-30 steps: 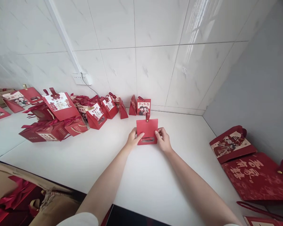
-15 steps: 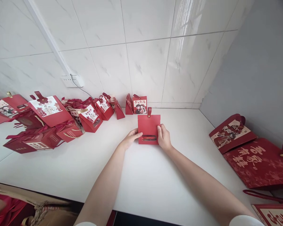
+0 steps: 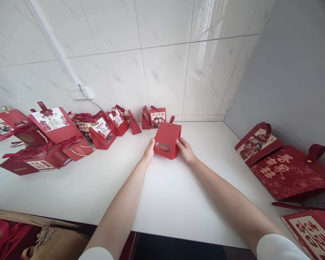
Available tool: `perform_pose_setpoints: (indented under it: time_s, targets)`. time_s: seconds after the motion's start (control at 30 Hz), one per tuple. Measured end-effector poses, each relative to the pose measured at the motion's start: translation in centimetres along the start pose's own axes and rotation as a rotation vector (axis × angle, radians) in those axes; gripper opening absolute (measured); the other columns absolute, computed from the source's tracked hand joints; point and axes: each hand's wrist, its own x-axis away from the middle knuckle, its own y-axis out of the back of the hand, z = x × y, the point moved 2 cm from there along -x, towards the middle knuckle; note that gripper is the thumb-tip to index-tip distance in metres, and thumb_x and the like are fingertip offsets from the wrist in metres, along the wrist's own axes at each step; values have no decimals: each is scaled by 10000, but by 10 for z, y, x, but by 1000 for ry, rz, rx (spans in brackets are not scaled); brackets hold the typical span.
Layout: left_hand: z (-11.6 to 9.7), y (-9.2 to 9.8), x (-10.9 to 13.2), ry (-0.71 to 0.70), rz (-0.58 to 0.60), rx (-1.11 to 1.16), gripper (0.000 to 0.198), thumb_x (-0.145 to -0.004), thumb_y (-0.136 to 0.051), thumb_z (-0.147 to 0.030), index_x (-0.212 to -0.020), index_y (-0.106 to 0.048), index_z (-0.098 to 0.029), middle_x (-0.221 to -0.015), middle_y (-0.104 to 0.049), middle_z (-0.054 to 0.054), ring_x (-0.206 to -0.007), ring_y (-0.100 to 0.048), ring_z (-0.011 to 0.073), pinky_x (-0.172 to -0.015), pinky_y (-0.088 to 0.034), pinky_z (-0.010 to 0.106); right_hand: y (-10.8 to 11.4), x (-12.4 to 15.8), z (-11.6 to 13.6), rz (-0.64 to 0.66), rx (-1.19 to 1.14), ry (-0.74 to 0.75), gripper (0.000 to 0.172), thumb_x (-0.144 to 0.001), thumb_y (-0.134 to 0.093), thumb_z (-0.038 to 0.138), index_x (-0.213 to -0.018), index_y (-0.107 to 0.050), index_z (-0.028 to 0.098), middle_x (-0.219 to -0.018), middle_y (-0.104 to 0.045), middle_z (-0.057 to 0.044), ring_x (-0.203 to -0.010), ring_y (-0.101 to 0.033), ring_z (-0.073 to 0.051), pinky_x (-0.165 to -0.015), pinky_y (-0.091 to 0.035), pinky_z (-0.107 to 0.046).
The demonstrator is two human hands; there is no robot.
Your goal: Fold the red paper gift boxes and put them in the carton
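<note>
A red gift box (image 3: 166, 137) with a strap loop on top and an oblong window low on its front stands on the white table, its front leaning back. My left hand (image 3: 149, 151) grips its left side, most fingers hidden behind the edge. On the opposite side, my right hand (image 3: 186, 150) presses thumb and fingers against the right side panel. Just behind it, near the wall, is a smaller-looking red box with a cartoon couple (image 3: 158, 117).
Red gift boxes crowd the left, including one with a white label (image 3: 54, 124). Larger red boxes (image 3: 292, 173) line the right side by a grey panel. A socket (image 3: 80, 92) with a cable sits on the tiled wall. Below the front edge is an open carton (image 3: 59, 242).
The red gift box has turned, so its right side panel now shows and its front tilts back. Both hands have shifted on its sides. The whole view has moved slightly.
</note>
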Motion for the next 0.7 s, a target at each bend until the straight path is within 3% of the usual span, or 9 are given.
perform_pose_setpoints:
  time_s: [0.13, 0.23, 0.33, 0.43, 0.5, 0.6, 0.7]
  targets:
    - [0, -1, 0, 79, 23, 37, 651, -792, -496, -688, -1119, -650, -147, -1033, -715, 117, -1062, -632, 287, -992, -422, 428, -9, 8, 7, 22, 157, 83, 427, -917, -421, 586, -1134, -596, 263, -1109, -639, -28, -1021, -579, -237, -911, -453, -388]
    - [-9, -7, 7, 92, 143, 15, 660, -816, -454, -689, -1097, -668, -131, -966, -730, 123, -994, -660, 294, -961, -445, 437, -8, 9, 10, -62, 282, 136, 437, -929, -371, 595, -978, -618, 237, -995, -651, -38, -891, -589, -226, -815, -463, -362]
    - [-20, -17, 17, 36, 267, -28, 564, -841, -502, -608, -1156, -646, -163, -1104, -698, 106, -1106, -613, 280, -1016, -410, 411, 0, 5, 9, -216, 350, 183, 476, -935, -324, 606, -871, -598, 222, -897, -636, -51, -829, -573, -223, -779, -450, -352]
    - [-23, -24, 20, -37, 317, -84, 461, -827, -601, -496, -1178, -626, -199, -1235, -637, 75, -1226, -526, 262, -1066, -358, 377, 8, 0, 1, -277, 261, 97, 473, -920, -331, 623, -906, -584, 222, -904, -635, -49, -843, -578, -219, -762, -461, -343]
    - [-19, -24, 16, -81, 278, -96, 442, -803, -644, -454, -1167, -613, -205, -1240, -627, 70, -1205, -534, 254, -1047, -369, 371, 13, -4, -6, -331, 168, 0, 433, -878, -419, 637, -951, -548, 231, -975, -626, -47, -837, -592, -206, -723, -482, -330]
    - [-6, -15, 5, -118, 68, -72, 446, -755, -697, -436, -1120, -561, -220, -1185, -628, 65, -1104, -582, 221, -975, -412, 359, 17, -7, -14, -415, 31, -65, 441, -846, -453, 664, -945, -499, 237, -1121, -576, -63, -887, -613, -196, -707, -508, -320]
    - [4, -6, -4, -89, -53, -97, 378, -739, -706, -460, -955, -536, -200, -1020, -651, 48, -1005, -604, 199, -926, -419, 344, 14, -7, -14, -313, 0, -33, 492, -862, -391, 693, -840, -519, 219, -1127, -578, -71, -1005, -589, -205, -788, -506, -329]
